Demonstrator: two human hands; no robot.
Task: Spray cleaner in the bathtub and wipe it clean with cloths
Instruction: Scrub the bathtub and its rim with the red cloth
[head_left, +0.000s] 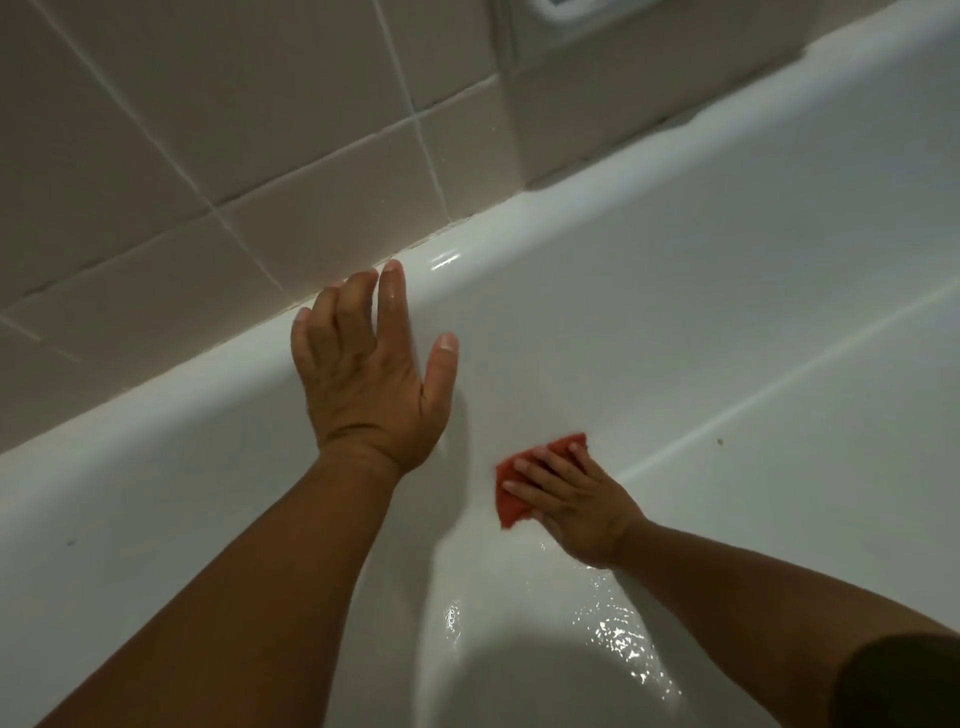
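The white bathtub (649, 270) fills most of the view, its far rim running diagonally under the tiled wall. My left hand (363, 374) lies flat on the tub's inner wall just below the rim, fingers straight and spread. My right hand (576, 499) presses a small red cloth (511, 499) flat against the lower part of the tub wall with straight fingers. The cloth shows beyond my fingertips and along the left side of the hand. A wet, glistening patch lies below the right hand.
Beige wall tiles (234, 130) with pale grout rise behind the far rim. A white fixture (561, 10) is cut off at the top edge. A small dark speck (719, 441) sits on the tub surface at right.
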